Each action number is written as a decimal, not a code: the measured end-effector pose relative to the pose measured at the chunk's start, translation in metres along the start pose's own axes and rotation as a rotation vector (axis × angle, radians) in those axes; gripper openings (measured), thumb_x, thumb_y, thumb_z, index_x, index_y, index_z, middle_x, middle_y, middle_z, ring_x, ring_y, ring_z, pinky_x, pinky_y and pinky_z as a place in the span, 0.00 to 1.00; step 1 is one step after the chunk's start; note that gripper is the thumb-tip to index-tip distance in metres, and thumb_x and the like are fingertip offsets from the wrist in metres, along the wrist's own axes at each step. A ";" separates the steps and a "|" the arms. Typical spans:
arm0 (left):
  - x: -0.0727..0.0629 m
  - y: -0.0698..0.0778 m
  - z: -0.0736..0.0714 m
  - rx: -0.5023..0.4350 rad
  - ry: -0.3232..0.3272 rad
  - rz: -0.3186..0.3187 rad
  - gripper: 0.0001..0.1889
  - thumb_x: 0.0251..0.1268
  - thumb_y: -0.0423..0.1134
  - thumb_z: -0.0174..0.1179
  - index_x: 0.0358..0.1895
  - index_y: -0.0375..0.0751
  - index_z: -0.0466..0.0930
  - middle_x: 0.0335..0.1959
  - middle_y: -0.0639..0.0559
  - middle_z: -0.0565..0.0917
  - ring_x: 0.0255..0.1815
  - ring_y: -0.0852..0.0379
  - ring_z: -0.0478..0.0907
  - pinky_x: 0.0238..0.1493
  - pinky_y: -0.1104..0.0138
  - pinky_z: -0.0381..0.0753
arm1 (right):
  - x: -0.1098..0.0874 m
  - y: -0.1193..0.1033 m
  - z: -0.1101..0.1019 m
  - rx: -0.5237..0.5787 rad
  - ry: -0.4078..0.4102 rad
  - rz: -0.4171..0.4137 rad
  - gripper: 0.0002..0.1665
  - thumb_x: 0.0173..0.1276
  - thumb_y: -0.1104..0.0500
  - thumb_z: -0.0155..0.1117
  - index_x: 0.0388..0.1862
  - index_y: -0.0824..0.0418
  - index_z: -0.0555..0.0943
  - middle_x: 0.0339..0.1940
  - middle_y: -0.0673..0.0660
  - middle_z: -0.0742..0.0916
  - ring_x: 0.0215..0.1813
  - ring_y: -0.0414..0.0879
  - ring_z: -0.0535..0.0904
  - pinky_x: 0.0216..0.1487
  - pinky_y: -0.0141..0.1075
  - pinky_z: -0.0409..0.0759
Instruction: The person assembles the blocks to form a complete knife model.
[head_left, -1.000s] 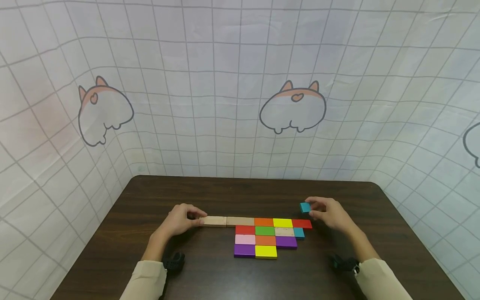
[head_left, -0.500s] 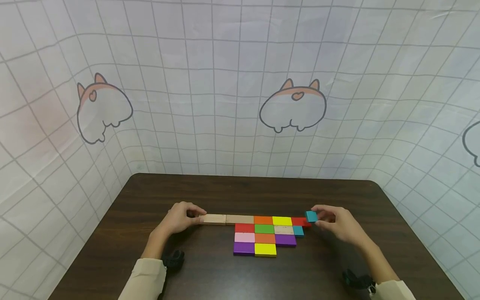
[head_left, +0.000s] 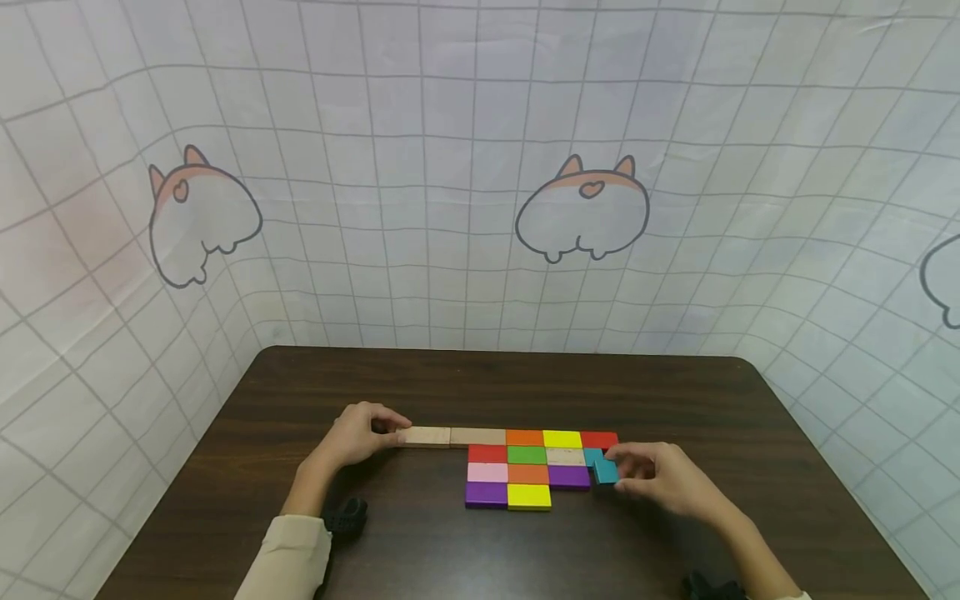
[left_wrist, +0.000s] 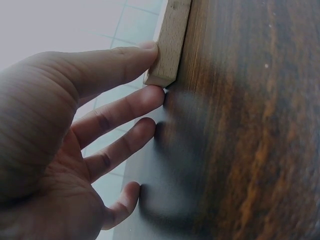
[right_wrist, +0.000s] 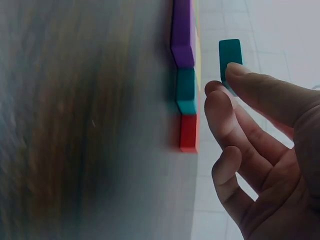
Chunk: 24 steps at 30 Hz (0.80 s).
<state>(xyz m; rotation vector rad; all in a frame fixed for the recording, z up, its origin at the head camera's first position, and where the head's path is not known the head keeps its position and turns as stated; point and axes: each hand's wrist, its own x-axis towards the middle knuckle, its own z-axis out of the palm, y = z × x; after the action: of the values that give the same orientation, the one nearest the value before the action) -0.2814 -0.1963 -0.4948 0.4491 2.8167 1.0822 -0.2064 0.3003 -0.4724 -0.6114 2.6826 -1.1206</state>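
Observation:
My left hand [head_left: 358, 436] pinches the left end of a plain wooden block [head_left: 427, 437]. In the left wrist view the thumb presses the side of that wooden block [left_wrist: 171, 45], and the other fingers reach down to the table. Between thumb and fingertips of my right hand [head_left: 670, 482] is a small teal block [head_left: 606, 472]. The right wrist view shows this teal block [right_wrist: 231, 54] held up off the table, apart from the laid blocks. A second teal block [head_left: 590, 456] lies at the right end of the second row, partly covered by the held one.
Flat coloured blocks lie edge to edge in rows, among them a red block [head_left: 600, 439] at the top right, a purple block [head_left: 568, 477] and a yellow block [head_left: 529, 497] in front. The dark wooden table [head_left: 420, 550] meets a white grid-patterned cloth [head_left: 420, 208] behind.
My right hand has carried the small teal block from behind the red block, across it, towards me to beside the second row. The left hand stays on the wooden block.

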 end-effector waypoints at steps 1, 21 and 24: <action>0.000 0.000 0.000 -0.003 0.000 0.002 0.08 0.65 0.42 0.72 0.45 0.52 0.91 0.36 0.57 0.85 0.35 0.59 0.76 0.38 0.63 0.76 | 0.000 -0.001 0.002 0.006 -0.014 -0.002 0.22 0.66 0.57 0.74 0.57 0.60 0.83 0.35 0.51 0.87 0.28 0.36 0.79 0.32 0.31 0.81; -0.001 0.001 0.000 0.003 0.003 -0.007 0.08 0.64 0.41 0.72 0.45 0.53 0.92 0.35 0.57 0.84 0.35 0.58 0.75 0.38 0.63 0.76 | 0.009 -0.015 0.030 0.026 -0.127 -0.016 0.15 0.65 0.56 0.76 0.49 0.56 0.85 0.31 0.46 0.84 0.30 0.35 0.77 0.34 0.30 0.78; -0.001 0.001 0.000 0.004 0.003 -0.005 0.08 0.64 0.42 0.72 0.45 0.53 0.92 0.35 0.57 0.84 0.35 0.59 0.75 0.38 0.63 0.76 | 0.010 -0.016 0.032 0.019 -0.124 -0.022 0.15 0.64 0.57 0.77 0.48 0.55 0.85 0.30 0.46 0.84 0.30 0.35 0.77 0.34 0.30 0.78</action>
<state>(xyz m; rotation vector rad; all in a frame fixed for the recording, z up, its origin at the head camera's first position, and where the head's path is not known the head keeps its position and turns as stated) -0.2800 -0.1956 -0.4944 0.4415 2.8218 1.0773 -0.2010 0.2649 -0.4836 -0.6848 2.5638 -1.0742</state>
